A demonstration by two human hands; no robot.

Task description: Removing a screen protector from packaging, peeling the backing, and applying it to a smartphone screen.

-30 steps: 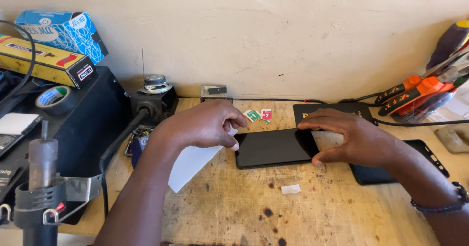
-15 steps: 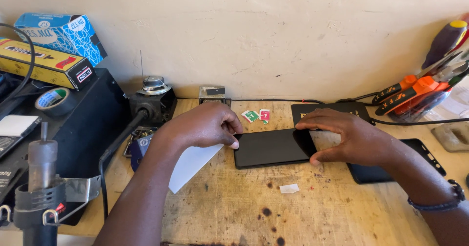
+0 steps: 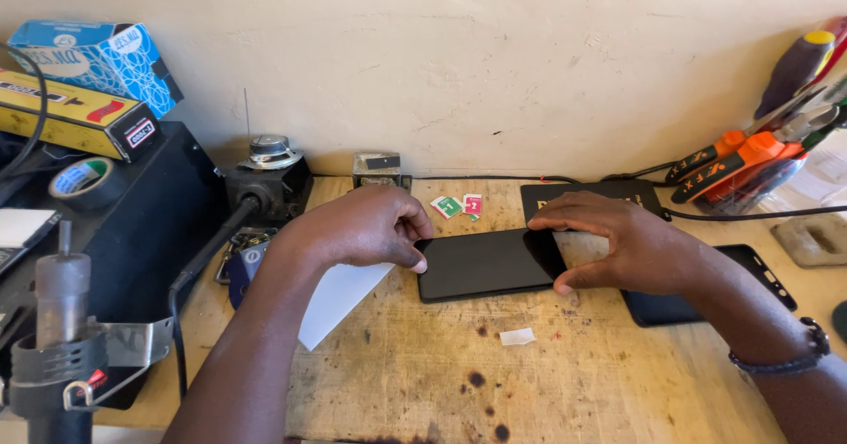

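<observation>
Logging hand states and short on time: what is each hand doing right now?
Left hand: curled, thumb tip on the left end of the black phone.
Right hand: open, thumb and fingers pinching the phone's right end.

Phone: black, flat slab, screen up.
Lies on the wooden desk near its back edge, about midway along, long side running left to right, slightly skewed. Glossy dark face, unlit. Left hand touches its left end; right hand grips its right end.
</observation>
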